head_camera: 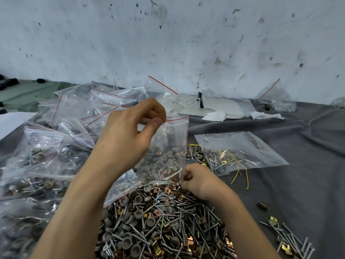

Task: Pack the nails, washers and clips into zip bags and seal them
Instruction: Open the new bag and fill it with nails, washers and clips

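Left hand (130,131): thumb and forefinger pinch the red-lined top edge of a clear zip bag (175,135), and we note the other fingers curled above it. The bag hangs upright from this pinch. Its lower part holds grey washers (164,157), nails (162,170) and brass clips (169,172).

Right hand (196,178): fingers curled tight at the bag's lower right corner. We cannot tell whether they grip the corner, loose pieces, or nothing, since the knuckles hide the fingertips.

The bag's bottom touches a loose heap (160,221) of the same three parts, which lies between the two forearms.

To the left of the left arm is a pile of filled bags (46,146), stacked over one another. Just right of the held bag, a flat bag (240,146) lies on the grey cloth (298,174) with a few nails and yellow wires inside. More stray nails lie near the right forearm. A scuffed white wall (168,38) stands behind.
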### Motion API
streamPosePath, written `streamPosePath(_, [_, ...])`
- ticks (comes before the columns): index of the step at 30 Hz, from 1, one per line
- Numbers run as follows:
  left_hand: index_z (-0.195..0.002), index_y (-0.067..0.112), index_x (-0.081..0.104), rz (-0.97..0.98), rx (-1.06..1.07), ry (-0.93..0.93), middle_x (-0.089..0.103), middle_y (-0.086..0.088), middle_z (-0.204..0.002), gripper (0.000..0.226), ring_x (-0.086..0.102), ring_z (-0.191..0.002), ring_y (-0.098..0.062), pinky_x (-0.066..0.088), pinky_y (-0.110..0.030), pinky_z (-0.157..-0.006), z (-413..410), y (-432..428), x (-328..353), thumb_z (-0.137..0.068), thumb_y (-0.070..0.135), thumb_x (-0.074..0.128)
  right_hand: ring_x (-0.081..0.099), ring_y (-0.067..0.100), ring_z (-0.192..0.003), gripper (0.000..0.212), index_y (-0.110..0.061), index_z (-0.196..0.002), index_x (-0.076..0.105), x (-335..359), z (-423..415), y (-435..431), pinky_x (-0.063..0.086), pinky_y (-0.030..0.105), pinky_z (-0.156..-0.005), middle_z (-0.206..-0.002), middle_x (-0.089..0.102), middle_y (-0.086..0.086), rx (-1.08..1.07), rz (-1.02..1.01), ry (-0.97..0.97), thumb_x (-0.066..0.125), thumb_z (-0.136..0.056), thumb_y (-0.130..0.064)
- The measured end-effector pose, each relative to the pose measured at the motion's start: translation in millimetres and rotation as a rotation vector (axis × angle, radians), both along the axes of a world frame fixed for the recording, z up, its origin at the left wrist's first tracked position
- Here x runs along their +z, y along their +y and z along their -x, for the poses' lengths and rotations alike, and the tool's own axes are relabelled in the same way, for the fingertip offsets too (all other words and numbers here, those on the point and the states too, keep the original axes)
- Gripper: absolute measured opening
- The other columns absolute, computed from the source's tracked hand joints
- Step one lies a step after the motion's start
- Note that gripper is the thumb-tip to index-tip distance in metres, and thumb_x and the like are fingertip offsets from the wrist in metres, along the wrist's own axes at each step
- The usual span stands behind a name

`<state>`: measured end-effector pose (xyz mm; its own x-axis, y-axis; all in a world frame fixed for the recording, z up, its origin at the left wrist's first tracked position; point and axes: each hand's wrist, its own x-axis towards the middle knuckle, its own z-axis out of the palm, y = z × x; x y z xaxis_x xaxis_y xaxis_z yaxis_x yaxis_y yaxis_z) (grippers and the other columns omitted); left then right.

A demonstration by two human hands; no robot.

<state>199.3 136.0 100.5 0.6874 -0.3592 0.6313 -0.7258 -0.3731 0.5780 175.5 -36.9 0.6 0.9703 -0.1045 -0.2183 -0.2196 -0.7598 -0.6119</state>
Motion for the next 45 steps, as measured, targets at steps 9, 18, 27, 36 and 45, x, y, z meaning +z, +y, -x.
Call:
streamPosePath(9, [-0.084, 0.026, 0.059, 0.155, 0.029, -0.008, 0.068, 0.005, -0.080, 0.010, 0.067, -0.079, -0.005, 0.058, -0.037, -0.061, 2, 0, 4, -0.085, 0.018, 0.053, 0.062, 0.018, -0.072, 0.021, 0.000, -0.094, 0.070, 21, 12, -11, 0.057, 0.025, -0.076, -0.091, 0.067, 0.017, 0.031, -0.684, -0.054, 0.061, -0.081, 0.013])
streamPosePath(18, [-0.085, 0.029, 0.061, 0.182, 0.051, -0.006, 0.068, 0.009, -0.082, 0.010, 0.067, -0.079, -0.006, 0.057, -0.043, -0.069, 3, -1, 4, -0.086, 0.021, 0.054, 0.058, 0.008, -0.063, 0.010, -0.014, -0.079, 0.073, 16, 11, 10, 0.046, 0.021, -0.069, -0.069, 0.067, 0.004, 0.190, -0.598, -0.151, 0.074, -0.081, -0.024])
streamPosePath(27, [-0.086, 0.025, 0.060, 0.176, 0.029, 0.008, 0.067, 0.010, -0.082, 0.009, 0.067, -0.077, -0.005, 0.057, -0.041, -0.071, 5, -2, 5, -0.086, 0.018, 0.055, 0.052, 0.001, -0.051, 0.008, 0.006, -0.092, 0.068, 15, 9, 10, 0.041, 0.012, -0.051, -0.053, 0.059, -0.010, 0.205, -0.728, -0.222, 0.063, -0.086, 0.002])
streamPosePath(36, [-0.083, 0.027, 0.058, 0.241, 0.115, 0.002, 0.069, 0.011, -0.078, 0.020, 0.067, -0.076, -0.006, 0.058, -0.038, -0.071, 1, 3, 5, -0.091, 0.008, 0.058, 0.040, 0.007, -0.046, 0.029, -0.010, -0.067, 0.055, 19, 13, 2, 0.028, 0.016, -0.045, -0.052, 0.047, -0.006, 0.153, -0.758, -0.079, 0.061, -0.091, -0.024])
streamPosePath(45, [-0.085, 0.026, 0.059, 0.247, 0.117, 0.036, 0.070, 0.009, -0.079, 0.020, 0.068, -0.075, -0.007, 0.057, -0.034, -0.071, 0, 4, 5, -0.092, 0.008, 0.058, 0.041, 0.011, -0.050, 0.031, -0.015, -0.062, 0.053, 25, 16, -5, 0.032, 0.016, -0.045, -0.056, 0.045, -0.001, 0.155, -0.872, -0.019, 0.055, -0.092, -0.008])
